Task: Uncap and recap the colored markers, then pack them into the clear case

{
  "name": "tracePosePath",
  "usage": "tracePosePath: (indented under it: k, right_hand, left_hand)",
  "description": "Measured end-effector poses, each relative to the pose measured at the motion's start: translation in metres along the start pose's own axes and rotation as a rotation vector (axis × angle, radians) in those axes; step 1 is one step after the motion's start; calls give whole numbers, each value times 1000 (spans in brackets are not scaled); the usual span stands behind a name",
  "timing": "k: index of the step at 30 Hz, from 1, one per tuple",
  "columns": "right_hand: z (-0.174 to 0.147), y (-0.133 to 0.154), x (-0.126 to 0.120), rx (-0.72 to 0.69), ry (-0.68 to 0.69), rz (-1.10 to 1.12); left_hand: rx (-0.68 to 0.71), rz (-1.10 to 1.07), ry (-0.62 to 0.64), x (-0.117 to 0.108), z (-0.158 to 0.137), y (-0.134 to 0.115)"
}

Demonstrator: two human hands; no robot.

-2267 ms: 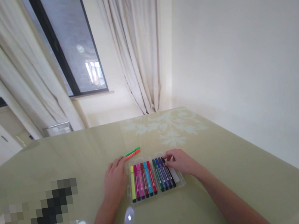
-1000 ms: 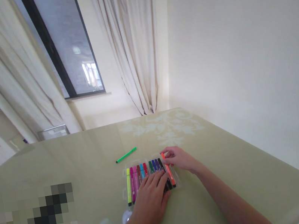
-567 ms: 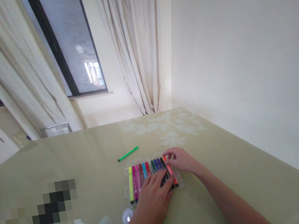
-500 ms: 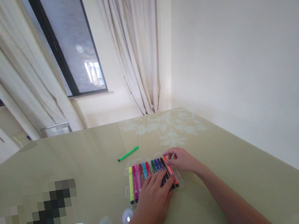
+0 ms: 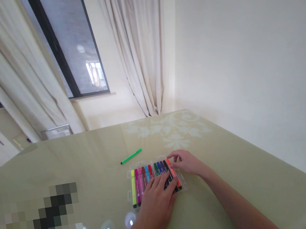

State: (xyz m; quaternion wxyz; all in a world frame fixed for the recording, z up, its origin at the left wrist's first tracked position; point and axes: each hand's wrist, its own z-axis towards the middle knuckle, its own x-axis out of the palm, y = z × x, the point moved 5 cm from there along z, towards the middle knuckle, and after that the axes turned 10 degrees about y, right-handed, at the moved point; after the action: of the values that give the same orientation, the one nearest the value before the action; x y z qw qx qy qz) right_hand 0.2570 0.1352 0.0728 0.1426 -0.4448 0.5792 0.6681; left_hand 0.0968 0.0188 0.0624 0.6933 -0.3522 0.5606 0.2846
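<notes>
A clear plastic case [image 5: 184,187] lies on the table, with a row of coloured markers in it, from a yellow marker [image 5: 134,189] at the left to an orange marker [image 5: 169,163] at the right. My left hand [image 5: 158,202] rests palm down over the lower middle of the row, fingers stretched out, its thumb near the orange marker's lower end. With thumb and forefinger, my right hand [image 5: 185,162] grips the orange marker near its cap. A gap shows between the red marker [image 5: 150,171] and the dark green marker [image 5: 156,169]. Beyond the case lies a green marker [image 5: 131,156].
The pale green glossy table [image 5: 92,170] has a white floral pattern at its far right and light reflections near its front. A blurred-out dark object [image 5: 45,224] is at the left. Curtains [image 5: 142,46], a window and a white wall [image 5: 248,56] stand behind.
Almost nothing differs. The view has shifted very slightly, and both hands keep their places on the markers.
</notes>
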Motion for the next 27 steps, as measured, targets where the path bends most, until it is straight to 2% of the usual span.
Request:
tracePosePath:
  k: [10,15,17,18,21,23,25,27]
  right_hand:
    - [4,-8,6,14,5,-6]
    - [4,-9,7,23,15,3]
    - [3,-7,6,26,17,1]
    - [2,-6,6,25,18,-2]
    - [1,-3,5,17,19,-19]
    - [1,-2,5,14,13,-33]
    - [1,-2,5,14,6,-39]
    - [1,-2,6,13,3,-36]
  left_hand:
    - [-17,-45,-37,3,-1,1]
    - [37,-74,-36,-2,-1,2]
    - [16,-133,-59,-8,0,20]
    - [-38,-166,-88,-12,-1,37]
    - [-303,-187,-254,-21,-10,105]
    - [-421,-149,-315,-20,-20,147]
    - [-467,-124,-264,-12,-26,175]
    - [-493,-104,-193,-4,-29,186]
